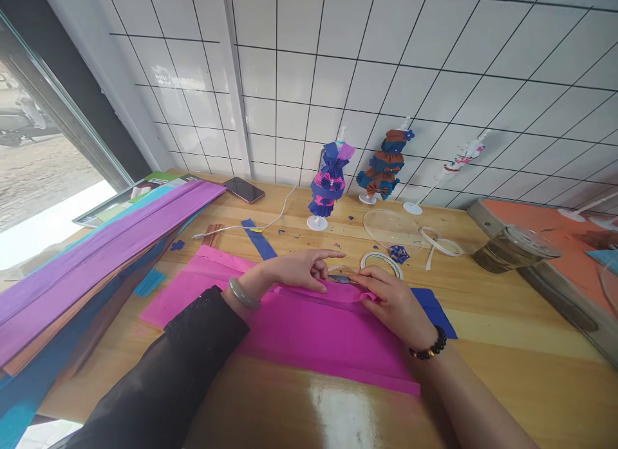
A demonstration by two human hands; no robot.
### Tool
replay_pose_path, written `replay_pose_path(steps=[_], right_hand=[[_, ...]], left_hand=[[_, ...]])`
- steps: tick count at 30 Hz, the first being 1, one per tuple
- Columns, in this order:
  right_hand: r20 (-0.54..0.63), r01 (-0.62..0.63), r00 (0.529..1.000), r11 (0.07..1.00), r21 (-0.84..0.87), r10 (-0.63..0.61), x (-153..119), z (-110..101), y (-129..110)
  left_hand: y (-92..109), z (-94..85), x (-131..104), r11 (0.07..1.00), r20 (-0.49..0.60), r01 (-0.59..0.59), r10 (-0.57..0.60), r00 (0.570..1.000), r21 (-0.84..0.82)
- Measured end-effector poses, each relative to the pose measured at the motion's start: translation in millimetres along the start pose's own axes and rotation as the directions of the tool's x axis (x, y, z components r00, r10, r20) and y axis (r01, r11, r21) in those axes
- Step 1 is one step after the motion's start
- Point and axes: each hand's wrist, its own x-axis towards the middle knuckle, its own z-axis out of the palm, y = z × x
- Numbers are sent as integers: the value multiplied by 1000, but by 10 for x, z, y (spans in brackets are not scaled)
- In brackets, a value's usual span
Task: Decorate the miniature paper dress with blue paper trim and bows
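Observation:
A large sheet of bright pink paper (318, 343) lies across the wooden table, its far edge raised in a folded strip. My left hand (304, 270) is over that far edge, index finger stretched to the right, the other fingers curled, with nothing plainly in it. My right hand (390, 301) is closed on the folded pink edge, thumb and fingers pinched together. Between the hands, at the right fingertips, is a small dark metallic tool (340, 279), partly hidden. Just behind it sits a white tape roll (381, 265).
Long purple paper strips (120, 233) and a phone (244, 190) lie left. Small decorated stands, one blue and pink (329, 181), one brown and teal (386, 165), stand by the tiled wall. A lidded cup (514, 249) is right, near blue paper (434, 312).

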Motion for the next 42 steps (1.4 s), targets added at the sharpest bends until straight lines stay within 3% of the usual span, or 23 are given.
replay_pose_path(steps=[19, 42], right_hand=[[-23, 41, 999, 993, -108, -44, -5, -23, -53], [-13, 64, 998, 991, -117, -66, 29, 40, -98]], left_hand=[[-17, 14, 12, 999, 29, -11, 10, 1000, 40], [80, 26, -14, 993, 29, -23, 20, 999, 115]])
